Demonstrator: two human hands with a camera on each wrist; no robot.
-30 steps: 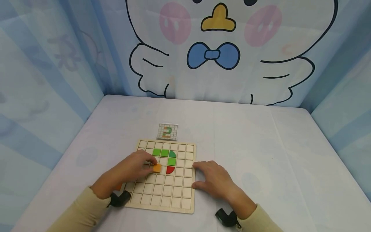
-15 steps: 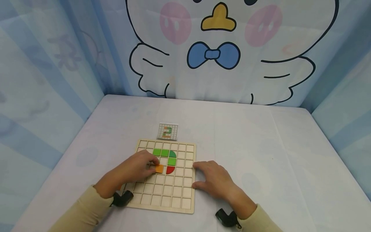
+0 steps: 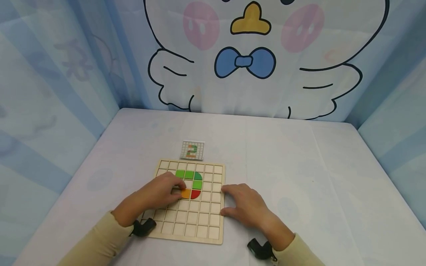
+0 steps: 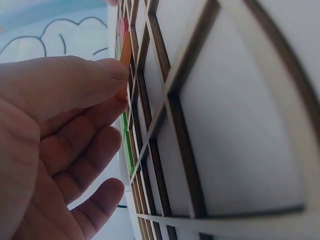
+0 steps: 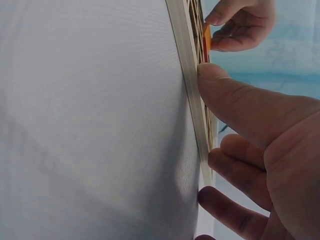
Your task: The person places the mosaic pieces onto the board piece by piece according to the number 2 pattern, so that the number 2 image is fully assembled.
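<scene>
My left hand [image 3: 164,190] pinches an orange square tile [image 3: 186,194] between thumb and forefinger, over the wooden grid board [image 3: 191,231]. The tile lies right beside a red quarter-round tile [image 3: 195,194]; in the left wrist view the orange tile [image 4: 125,59] appears edge-on and slightly tilted. Two light green squares [image 3: 189,174], a dark green quarter-round [image 3: 198,176] and another light green square [image 3: 197,184] sit in the cells above. At the board's right edge rests my right hand [image 3: 247,205], its thumb [image 5: 235,97] and fingers loosely extended against the rim.
Behind the board lies a small pattern card [image 3: 192,150] showing a coloured figure on a grid. The white-covered table [image 3: 293,159] extends to both sides, with printed cloth hanging behind it. Black wrist cameras [image 3: 144,227] sit on both wrists.
My left hand has slid the orange tile rightward across the board until it sits against the red tile. The right hand has stayed at the board's edge.
</scene>
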